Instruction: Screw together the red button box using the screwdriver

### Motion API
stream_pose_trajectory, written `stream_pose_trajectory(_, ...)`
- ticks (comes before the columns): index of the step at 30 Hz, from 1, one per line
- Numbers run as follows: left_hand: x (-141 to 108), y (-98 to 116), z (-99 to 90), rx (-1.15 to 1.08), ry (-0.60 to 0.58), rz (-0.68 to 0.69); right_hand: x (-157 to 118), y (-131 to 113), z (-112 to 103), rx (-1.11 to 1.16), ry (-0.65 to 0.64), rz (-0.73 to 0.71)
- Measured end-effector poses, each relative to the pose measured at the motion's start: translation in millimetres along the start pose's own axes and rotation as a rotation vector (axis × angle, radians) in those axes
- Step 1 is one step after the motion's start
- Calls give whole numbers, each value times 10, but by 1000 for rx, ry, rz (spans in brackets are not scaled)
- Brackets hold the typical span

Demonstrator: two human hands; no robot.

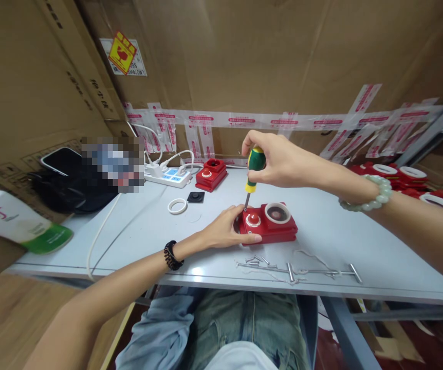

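Left hand [226, 228] clasps the left end of a red housing [271, 235], thumb along its near side; right hand [271, 158] pinches the green and yellow screwdriver [257, 160] by its handle, between thumb and fingers. Items noted, left to right: white-and-green bottle [24, 223] at the left end of the surface [333, 216]. Black bundle [78, 199] near the far left corner, phone [62, 161] on top. White power strip [169, 178], plugs fitted, by the far edge. White ring [170, 206] nearer in, with a black square part [196, 197] just beside it. Second red housing [216, 178] at the far edge, right of the power strip. Clasped housing lies mid-surface, towards the near edge; screwdriver tip stands at its far left corner, shaft slightly tilted. Loose screws [258, 262] and two T-shaped metal rods [291, 272] lie along the near edge. Further red housings [401, 181] bearing white rings show towards the far right corner.
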State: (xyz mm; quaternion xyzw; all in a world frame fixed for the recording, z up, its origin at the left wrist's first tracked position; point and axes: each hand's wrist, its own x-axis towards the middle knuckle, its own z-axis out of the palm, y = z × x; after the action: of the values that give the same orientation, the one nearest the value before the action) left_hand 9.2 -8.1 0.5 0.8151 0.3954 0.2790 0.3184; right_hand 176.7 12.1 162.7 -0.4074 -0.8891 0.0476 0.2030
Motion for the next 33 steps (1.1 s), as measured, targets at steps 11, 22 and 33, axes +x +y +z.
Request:
stream_pose_trajectory(11,52,-58,-48,-63,201,51,-43,19,-17,36,23,5)
stream_pose_trajectory(22,-66,161,-146,9,296,209,-154,-83,-428,44,264,57)
stream_pose_trajectory(33,-157,267,325,635,62,672,-277,60,-469,16,309,73)
